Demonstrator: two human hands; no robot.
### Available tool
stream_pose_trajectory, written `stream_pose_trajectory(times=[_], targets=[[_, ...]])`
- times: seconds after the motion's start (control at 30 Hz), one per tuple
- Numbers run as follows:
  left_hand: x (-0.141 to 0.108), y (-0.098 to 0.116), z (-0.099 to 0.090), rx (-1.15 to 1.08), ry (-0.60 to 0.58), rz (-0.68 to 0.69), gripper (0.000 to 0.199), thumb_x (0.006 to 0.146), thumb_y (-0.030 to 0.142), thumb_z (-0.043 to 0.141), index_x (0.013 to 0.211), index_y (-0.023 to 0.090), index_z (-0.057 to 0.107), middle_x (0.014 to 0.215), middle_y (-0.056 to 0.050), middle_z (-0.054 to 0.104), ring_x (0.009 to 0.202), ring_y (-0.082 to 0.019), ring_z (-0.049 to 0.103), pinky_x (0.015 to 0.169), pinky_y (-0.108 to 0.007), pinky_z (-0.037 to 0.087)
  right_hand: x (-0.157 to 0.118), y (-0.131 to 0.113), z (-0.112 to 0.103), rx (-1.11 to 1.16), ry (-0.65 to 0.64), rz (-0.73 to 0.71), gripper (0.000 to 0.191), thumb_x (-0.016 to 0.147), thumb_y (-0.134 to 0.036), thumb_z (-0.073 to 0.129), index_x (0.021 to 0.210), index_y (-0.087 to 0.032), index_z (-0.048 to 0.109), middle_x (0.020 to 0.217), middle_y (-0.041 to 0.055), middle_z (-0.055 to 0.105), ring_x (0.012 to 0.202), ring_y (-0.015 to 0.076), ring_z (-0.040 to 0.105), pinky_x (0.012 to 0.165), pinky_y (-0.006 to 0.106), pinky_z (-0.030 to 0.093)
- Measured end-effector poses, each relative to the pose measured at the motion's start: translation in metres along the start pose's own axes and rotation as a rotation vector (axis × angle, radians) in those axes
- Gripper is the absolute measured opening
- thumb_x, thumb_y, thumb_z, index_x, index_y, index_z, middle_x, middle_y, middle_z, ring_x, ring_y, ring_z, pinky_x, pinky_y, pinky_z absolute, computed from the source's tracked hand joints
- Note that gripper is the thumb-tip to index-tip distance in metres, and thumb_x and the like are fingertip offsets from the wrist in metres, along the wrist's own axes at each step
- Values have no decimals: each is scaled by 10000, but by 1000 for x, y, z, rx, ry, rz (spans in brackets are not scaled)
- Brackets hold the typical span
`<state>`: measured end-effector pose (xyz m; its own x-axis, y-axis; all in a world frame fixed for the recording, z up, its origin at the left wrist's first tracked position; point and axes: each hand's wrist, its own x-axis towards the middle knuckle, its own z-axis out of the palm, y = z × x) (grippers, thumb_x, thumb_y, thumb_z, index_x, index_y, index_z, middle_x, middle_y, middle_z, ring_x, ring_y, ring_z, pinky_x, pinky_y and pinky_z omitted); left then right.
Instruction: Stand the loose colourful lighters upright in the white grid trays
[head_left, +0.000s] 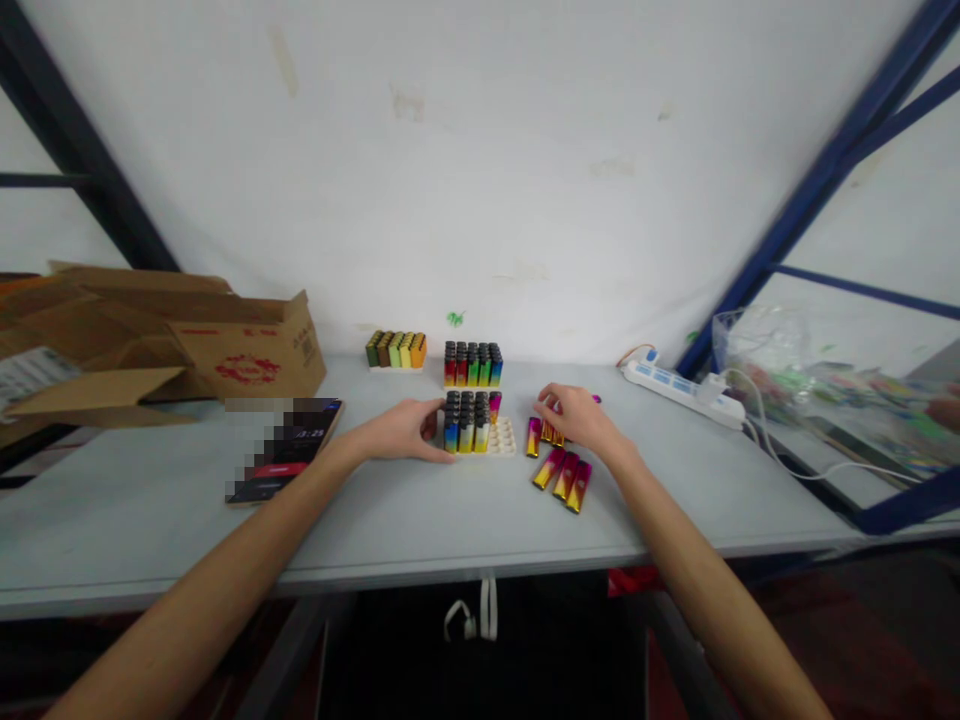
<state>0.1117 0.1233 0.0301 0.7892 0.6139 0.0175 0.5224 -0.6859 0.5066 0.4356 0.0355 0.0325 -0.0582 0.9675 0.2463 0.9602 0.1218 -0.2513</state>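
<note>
A white tray with round-edged slots stands mid-table. Its left part carries rows of upright lighters with black tops and blue or yellow bodies, and one pink lighter stands behind on the right. My left hand grips the tray's left side, thumb in front and fingers towards the back. To the right, my right hand bends its fingers down over several pink-and-gold lighters lying flat; whether one is pinched is hidden. Nearer the front edge lie three more pink-and-gold lighters.
Behind stand a filled tray of coloured lighters and another of green-to-orange lighters. Open cardboard boxes and a partly blurred phone-like device are left. A power strip with cables and a clear plastic bag are right.
</note>
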Motion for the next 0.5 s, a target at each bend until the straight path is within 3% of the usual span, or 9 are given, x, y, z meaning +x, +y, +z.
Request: stream_pose_trajectory(times=[0.13,0.3,0.37,0.43,0.5], targets=[[0,0,0,12,5,6,685,651,726,764,1039,194,577,790,-1,630,697,-205,600,614,-289,432,-4,-24,8,-83,-101,-20,391,941,-474,659,1188,-172,680,968,111,768,876,241,706,770,305,467],[-1,2,-1,-20,3,7,657,650,691,778,1031,194,580,777,7,630,693,-202,606,617,-285,436,-2,-30,11,-57,-109,-27,322,949,-368,656,1207,-177,674,973,107,766,880,232,703,790,302,463],[-1,2,-2,-29,1,8,640,652,681,781,1017,196,578,772,10,629,689,-200,606,615,-283,435,0,-25,11,37,-70,-45,199,962,-344,629,1036,-176,706,935,99,760,840,219,688,769,300,462],[-1,2,-2,-24,-1,9,640,654,681,780,1012,194,574,775,7,627,688,-199,604,610,-283,435,2,-20,13,207,-14,-71,259,983,-394,581,862,-184,670,854,78,735,799,210,674,747,304,471],[-1,1,-2,-9,-2,7,652,654,691,779,1017,192,571,778,3,626,685,-200,599,605,-284,432,4,-19,15,505,28,-65,336,981,-504,544,852,-201,608,817,43,701,741,188,670,705,300,494]])
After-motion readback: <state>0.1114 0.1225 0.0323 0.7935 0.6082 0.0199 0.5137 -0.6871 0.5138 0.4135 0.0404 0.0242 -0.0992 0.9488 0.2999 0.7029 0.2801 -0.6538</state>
